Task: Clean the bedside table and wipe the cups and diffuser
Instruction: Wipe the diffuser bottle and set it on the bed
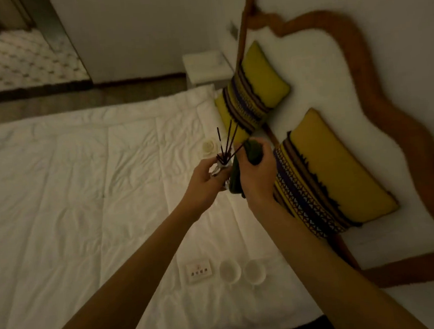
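Fingers [207,169] of my left hand [206,180] gripped the diffuser [221,164] steady over the bed [82,188] while my right hand [257,174] clutched the cloth [252,152] against it, wiping.

Pretty clearly a bedroom, and it reads more like a hotel room than someone's home. There's a big bed [83,200] with a plain white quilted duvet, two yellow patterned cushions [254,94] propped against a padded white headboard [332,59] with a wavy wooden frame. A small white bedside table [205,66] sits at the far side of the bed by the wall. A little printed card [199,270] and two white cups [242,271] lie on the duvet. Through a doorway at the top left is a patterned tile floor [21,63]. Lighting is dim and warm.
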Demonstrator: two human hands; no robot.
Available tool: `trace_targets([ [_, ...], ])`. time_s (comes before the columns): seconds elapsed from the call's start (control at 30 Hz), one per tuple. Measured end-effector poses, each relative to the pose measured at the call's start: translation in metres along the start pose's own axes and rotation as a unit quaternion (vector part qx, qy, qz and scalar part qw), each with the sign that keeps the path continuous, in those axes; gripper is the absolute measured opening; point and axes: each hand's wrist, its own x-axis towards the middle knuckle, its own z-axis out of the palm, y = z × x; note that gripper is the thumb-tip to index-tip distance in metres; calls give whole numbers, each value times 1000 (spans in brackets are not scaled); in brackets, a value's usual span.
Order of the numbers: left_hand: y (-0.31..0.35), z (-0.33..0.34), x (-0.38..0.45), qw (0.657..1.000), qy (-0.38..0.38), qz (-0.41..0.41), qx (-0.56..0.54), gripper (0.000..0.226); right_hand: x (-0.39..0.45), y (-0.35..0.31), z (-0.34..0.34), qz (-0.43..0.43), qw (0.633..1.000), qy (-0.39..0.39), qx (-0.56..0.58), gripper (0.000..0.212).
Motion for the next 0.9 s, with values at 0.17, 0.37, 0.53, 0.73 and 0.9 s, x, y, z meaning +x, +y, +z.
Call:
trace_targets([
  [0.17,75,20,7,993,32,113,22,29,5,-66,-21,-56,994,25,94,13],
  [0.37,162,27,12,982,2,190,-21,24,5,-148,-47,-82,974,-24,209,49],
  [0.53,212,25,5,978,-59,191,-55,26,19,-204,-75,-230,973,27,-6,47],
  [0.73,235,23,1,967,-138,204,-63,18,49,-259,-96,-88,983,-103,-123,51],
  [0.9,253,33,7,964,-104,199,-142,26,35,-258,-97,-105,992,-43,-59,41],
])
